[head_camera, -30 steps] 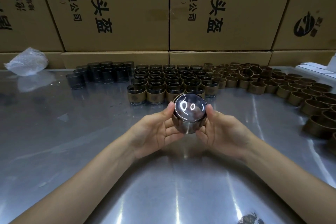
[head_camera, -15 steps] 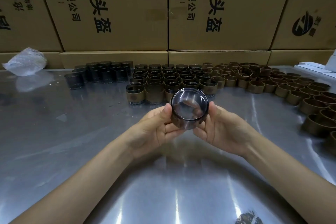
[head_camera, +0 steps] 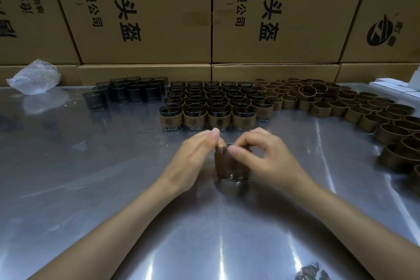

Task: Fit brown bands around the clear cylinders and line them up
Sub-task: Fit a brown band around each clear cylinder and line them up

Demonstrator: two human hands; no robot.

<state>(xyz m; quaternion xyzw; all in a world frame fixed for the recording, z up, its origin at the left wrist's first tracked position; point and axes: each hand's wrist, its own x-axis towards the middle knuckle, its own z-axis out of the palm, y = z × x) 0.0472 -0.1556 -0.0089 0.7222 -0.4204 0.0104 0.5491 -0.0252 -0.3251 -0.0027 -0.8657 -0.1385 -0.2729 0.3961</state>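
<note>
- Between the two hands, a clear cylinder stands upright on the metal table, with a brown band around its wall and a strip of clear glass showing below the band.
- Left hand: fingers nearly straight, lying against the left side of the cylinder, thumb tip at its rim. The hand touches without curling around it.
- Right hand: fingers curled, fingertips pinching the top edge of the band at the rim. Motion blur hides the exact contact.
- Just beyond both hands, banded cylinders stand in close rows; the nearest row sits near the fingertips without touching them.
- Beyond and left of the left hand, bare cylinders stand in a cluster.
- Beyond and right of the right hand, loose bands spread in an arc toward the table's right edge.
- Far left of the left hand, a crumpled plastic bag lies against the cartons.
</note>
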